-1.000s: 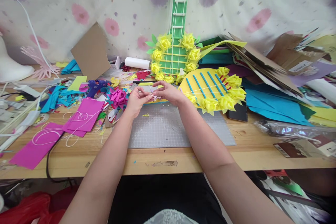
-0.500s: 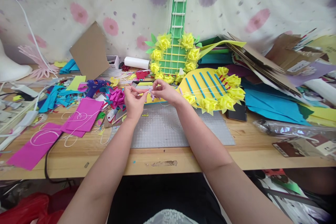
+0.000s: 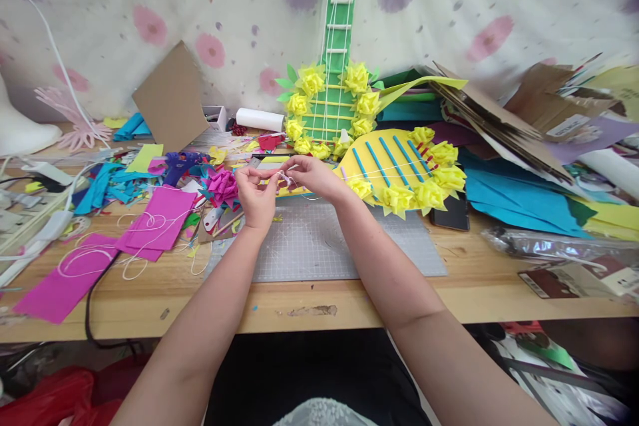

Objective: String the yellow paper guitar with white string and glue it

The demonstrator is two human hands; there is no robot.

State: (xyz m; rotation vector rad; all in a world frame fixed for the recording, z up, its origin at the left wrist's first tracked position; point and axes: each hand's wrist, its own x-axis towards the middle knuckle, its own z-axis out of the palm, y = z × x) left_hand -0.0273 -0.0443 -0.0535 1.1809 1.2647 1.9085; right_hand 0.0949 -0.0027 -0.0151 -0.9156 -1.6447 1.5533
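My left hand [image 3: 256, 196] and my right hand [image 3: 312, 175] meet over the neck of a yellow paper lute-shaped instrument. Both hands are closed, fingertips pinching thin white string [image 3: 285, 178] between them. The instrument's rounded yellow body [image 3: 387, 160] lies to the right of my hands, with blue strips across it and yellow paper flowers [image 3: 398, 198] along its edge. White strings run along the body toward my fingers. Beside my left hand, a magenta paper flower [image 3: 222, 185] sits at the neck's end. My hands hide most of the neck.
A grey cutting mat [image 3: 309, 249] lies in front. Behind stands a green paper instrument [image 3: 335, 96]. At left are a blue glue gun [image 3: 177, 165], magenta paper [image 3: 157, 221] with loose string and paper scraps. Blue sheets [image 3: 514, 196] and stacked cardboard [image 3: 499, 123] crowd the right.
My right hand has shifted slightly left and down, closer to my left hand. The fingertips of both hands now nearly touch at the string.
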